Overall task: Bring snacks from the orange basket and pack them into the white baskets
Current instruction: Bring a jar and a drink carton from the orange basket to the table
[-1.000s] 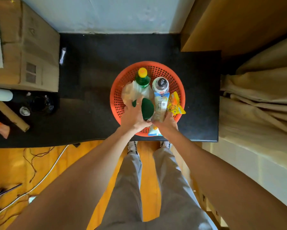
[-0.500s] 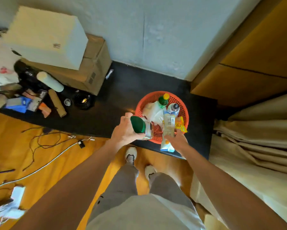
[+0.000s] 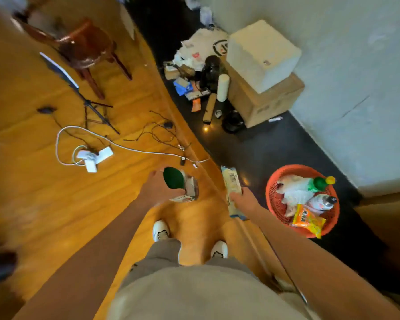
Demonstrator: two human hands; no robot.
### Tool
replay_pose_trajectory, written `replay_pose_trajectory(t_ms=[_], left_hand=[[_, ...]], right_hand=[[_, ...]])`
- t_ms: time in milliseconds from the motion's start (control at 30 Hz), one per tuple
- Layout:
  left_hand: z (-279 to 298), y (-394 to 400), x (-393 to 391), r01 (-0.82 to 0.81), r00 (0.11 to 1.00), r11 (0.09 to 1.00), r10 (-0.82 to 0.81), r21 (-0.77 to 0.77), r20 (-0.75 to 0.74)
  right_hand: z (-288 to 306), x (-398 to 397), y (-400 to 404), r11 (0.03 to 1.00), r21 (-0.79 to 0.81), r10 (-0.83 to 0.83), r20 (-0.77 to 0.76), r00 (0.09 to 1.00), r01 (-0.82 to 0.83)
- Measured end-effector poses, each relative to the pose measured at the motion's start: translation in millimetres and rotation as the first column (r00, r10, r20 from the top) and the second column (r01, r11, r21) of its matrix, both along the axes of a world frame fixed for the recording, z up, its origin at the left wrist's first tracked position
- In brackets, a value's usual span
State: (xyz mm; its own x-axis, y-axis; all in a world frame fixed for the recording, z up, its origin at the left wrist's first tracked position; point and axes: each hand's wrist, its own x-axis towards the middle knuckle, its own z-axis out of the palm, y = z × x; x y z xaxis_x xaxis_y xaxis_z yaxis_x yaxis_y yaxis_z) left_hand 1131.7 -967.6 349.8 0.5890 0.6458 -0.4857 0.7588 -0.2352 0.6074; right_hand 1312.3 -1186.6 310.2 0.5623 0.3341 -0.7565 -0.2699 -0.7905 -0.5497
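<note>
A: So, going left to right, what holds what?

B: On the far left, nothing does: a wooden chair (image 3: 88,46), a tripod (image 3: 88,100) and a white power strip (image 3: 95,157) with its cables lie loose on the wooden floor (image 3: 32,192). Farther right, by the wall, a white box (image 3: 262,54) sits on top of a cardboard box (image 3: 266,102), both closed, with a heap of small clutter just to their left. The orange basket (image 3: 275,204) stands on the dark floor at the right. In it are a green bottle with a yellow cap (image 3: 319,183), a dark-capped bottle (image 3: 321,202), some white plastic wrapping (image 3: 291,190) and an orange-and-yellow snack packet (image 3: 307,220) that hangs over the near rim.

A: Any writing you can read?

B: Little. The long pale packet (image 3: 232,183) shows a barcode near its far end. The orange packet has print on it, too blurred to read. A white bag in the clutter has a round black mark, also unreadable.

A: And the hands?

B: Both arms reach forward, out over the floor and left of the basket. The left hand (image 3: 156,189) is curled round a dark green packet (image 3: 173,181) and holds a small printed pack (image 3: 189,189) against it. The right hand (image 3: 245,199) grips the long pale packet about halfway along, its barcode end pointing away from the person. The two hands are apart, with white shoes (image 3: 161,230) visible below them.
</note>
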Motion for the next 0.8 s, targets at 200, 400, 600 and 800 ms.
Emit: replay_pose_trajectory(t_ms=[200,400,600,800], left_hand=[[0.3,63.1,-160.0,-0.498,0.856,0.856,0.511,-0.139,0.08],[3.3,128.4,-334.2,-0.791,0.51,0.507,0.856,-0.343,0.088],[13.5,204.5,-492.5,-0.914,0.351,0.351,0.936,-0.204,0.039],[-1.0,262.8,-606.3,-0.985,0.038,0.046,0.998,-0.168,0.05]], right_hand=[[17.7,-79.3,129.3,0.951,0.108,0.294,-0.017,0.956,-0.29],[21.9,-208.4,274.6,0.878,0.115,0.471,-0.033,0.881,-0.465],[28.1,-363.1,418.6,0.707,0.119,0.694,0.071,0.716,-0.697],[26.2,-484.9,546.4,0.522,0.166,0.846,0.022,0.532,-0.837]])
